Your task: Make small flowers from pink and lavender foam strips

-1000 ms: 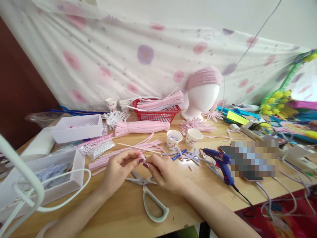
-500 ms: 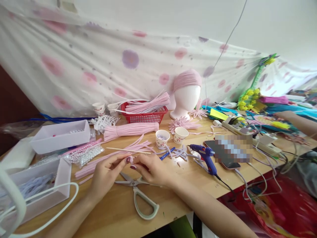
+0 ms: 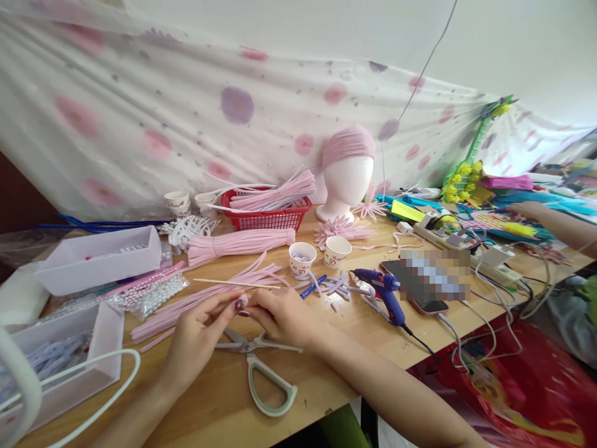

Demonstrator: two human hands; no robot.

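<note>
My left hand (image 3: 198, 336) and my right hand (image 3: 280, 316) meet fingertip to fingertip above the wooden table (image 3: 219, 398). Both pinch a small pale pink piece (image 3: 244, 303) between thumb and fingers. Scissors with pale green handles (image 3: 261, 370) lie on the table just below my hands. Loose pink pipe cleaners (image 3: 209, 292) and a thin wooden stick (image 3: 236, 284) lie just beyond my fingers.
A blue glue gun (image 3: 385, 292), two paper cups (image 3: 319, 255), a phone (image 3: 420, 286), a red basket (image 3: 268, 214), a tied pink bundle (image 3: 240, 241), a foam head (image 3: 347, 180), white trays (image 3: 100, 255) and a power strip (image 3: 466, 252) crowd the table. Another person's arm (image 3: 550, 221) reaches in at right.
The view has swung right, so everything sits further left in the picture. My hands keep the same pinch on the pink piece. Another person's arm has come into view at right.
</note>
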